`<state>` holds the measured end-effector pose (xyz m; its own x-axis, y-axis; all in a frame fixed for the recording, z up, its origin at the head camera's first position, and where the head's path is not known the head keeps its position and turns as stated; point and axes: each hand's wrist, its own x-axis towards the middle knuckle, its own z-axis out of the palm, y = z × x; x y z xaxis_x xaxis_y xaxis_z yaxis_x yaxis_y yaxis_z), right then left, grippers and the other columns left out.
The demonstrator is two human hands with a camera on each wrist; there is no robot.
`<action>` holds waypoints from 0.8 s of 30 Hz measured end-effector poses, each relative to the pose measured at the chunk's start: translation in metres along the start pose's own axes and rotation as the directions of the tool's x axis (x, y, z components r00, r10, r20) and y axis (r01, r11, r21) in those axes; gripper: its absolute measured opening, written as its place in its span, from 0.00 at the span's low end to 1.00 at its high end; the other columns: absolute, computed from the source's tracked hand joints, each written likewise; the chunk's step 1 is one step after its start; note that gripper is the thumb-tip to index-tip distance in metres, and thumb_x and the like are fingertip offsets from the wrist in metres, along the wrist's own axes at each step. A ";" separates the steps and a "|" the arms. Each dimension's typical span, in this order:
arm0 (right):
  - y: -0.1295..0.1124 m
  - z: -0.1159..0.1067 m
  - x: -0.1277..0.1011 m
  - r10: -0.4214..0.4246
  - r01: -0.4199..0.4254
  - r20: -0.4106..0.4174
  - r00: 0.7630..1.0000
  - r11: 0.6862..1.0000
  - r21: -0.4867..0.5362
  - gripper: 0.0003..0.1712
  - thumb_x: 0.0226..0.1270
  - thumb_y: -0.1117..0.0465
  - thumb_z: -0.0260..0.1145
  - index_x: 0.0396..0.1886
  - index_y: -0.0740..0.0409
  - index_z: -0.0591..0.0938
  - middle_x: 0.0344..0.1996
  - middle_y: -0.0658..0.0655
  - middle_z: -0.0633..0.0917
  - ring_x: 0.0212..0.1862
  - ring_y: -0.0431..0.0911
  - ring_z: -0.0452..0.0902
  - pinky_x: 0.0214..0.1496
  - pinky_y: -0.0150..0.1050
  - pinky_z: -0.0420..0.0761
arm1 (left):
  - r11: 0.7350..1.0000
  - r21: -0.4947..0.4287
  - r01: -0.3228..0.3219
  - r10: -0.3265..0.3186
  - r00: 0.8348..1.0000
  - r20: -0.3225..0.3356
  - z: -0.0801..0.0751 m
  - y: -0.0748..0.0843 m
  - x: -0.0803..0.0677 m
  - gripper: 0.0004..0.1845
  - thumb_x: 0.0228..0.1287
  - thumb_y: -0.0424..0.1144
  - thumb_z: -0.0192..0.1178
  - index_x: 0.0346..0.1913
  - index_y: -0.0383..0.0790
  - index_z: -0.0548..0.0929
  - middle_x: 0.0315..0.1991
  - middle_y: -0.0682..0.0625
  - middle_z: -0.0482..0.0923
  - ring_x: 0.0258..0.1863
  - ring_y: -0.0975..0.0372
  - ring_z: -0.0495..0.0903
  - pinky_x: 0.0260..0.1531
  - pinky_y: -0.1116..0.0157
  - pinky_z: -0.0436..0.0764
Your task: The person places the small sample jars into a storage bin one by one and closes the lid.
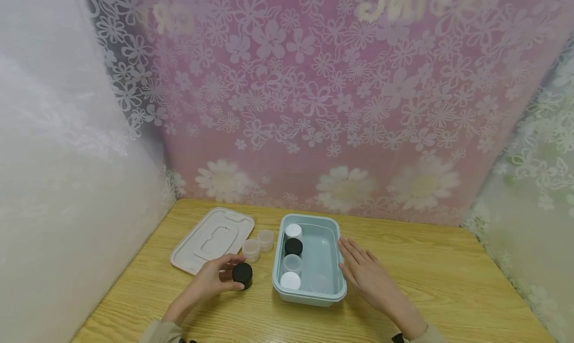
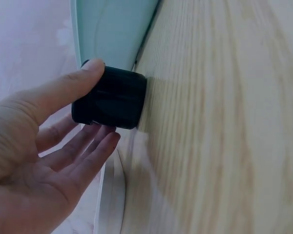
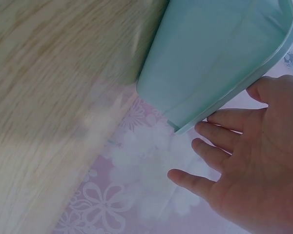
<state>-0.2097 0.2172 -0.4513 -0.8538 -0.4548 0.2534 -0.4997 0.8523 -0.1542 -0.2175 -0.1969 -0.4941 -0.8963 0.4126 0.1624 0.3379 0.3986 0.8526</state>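
Note:
My left hand point(image 1: 211, 278) pinches a small round black jar point(image 1: 242, 275) between thumb and fingers, left of the light blue bin point(image 1: 309, 299). In the left wrist view the black jar point(image 2: 112, 97) has its base right at the wood tabletop. My right hand point(image 1: 369, 277) rests its straight fingers along the bin's right rim; in the right wrist view the fingertips point(image 3: 205, 127) are at that rim. Inside the bin, a row down the left side holds a white jar point(image 1: 293, 231), a black jar point(image 1: 293, 247), a clear jar point(image 1: 293, 263) and another white jar point(image 1: 290, 280).
Two clear jars, a nearer one point(image 1: 251, 250) and a farther one point(image 1: 265, 240), stand between the bin and a pale lid point(image 1: 213, 239) lying flat. A faint translucent round jar point(image 1: 319, 283) shows in the bin's near right corner. A flowered curtain point(image 1: 314, 108) hangs behind the table point(image 1: 426, 263).

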 end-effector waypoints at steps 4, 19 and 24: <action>-0.001 0.000 0.000 -0.001 0.001 -0.008 1.000 1.000 0.010 0.34 0.81 0.52 0.56 0.78 0.62 0.62 0.77 0.60 0.64 0.77 0.57 0.58 0.70 0.66 0.66 | 0.999 -0.018 0.026 -0.026 1.000 -0.006 0.000 0.000 0.000 0.33 0.56 0.41 0.77 0.63 0.31 0.78 0.58 0.38 0.81 0.54 0.44 0.82 0.51 0.64 0.85; -0.003 -0.002 0.000 0.001 -0.001 -0.007 1.000 1.000 0.017 0.34 0.81 0.53 0.56 0.79 0.63 0.62 0.77 0.61 0.64 0.77 0.58 0.58 0.69 0.67 0.67 | 0.999 -0.043 -0.008 0.003 0.994 -0.110 -0.005 0.039 0.015 0.29 0.58 0.39 0.76 0.61 0.38 0.80 0.55 0.42 0.82 0.57 0.47 0.81 0.53 0.63 0.84; -0.004 -0.001 0.000 0.004 -0.004 0.000 1.000 1.000 0.012 0.34 0.81 0.53 0.55 0.79 0.63 0.61 0.77 0.61 0.64 0.77 0.58 0.58 0.69 0.67 0.67 | 0.999 -0.019 -0.029 0.026 0.990 -0.137 -0.003 0.052 0.027 0.29 0.58 0.41 0.75 0.62 0.39 0.80 0.55 0.44 0.82 0.56 0.49 0.81 0.54 0.63 0.84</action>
<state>-0.2080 0.2142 -0.4497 -0.8558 -0.4515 0.2523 -0.4981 0.8510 -0.1665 -0.2250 -0.1678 -0.4438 -0.9180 0.3070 0.2512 0.3585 0.3710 0.8566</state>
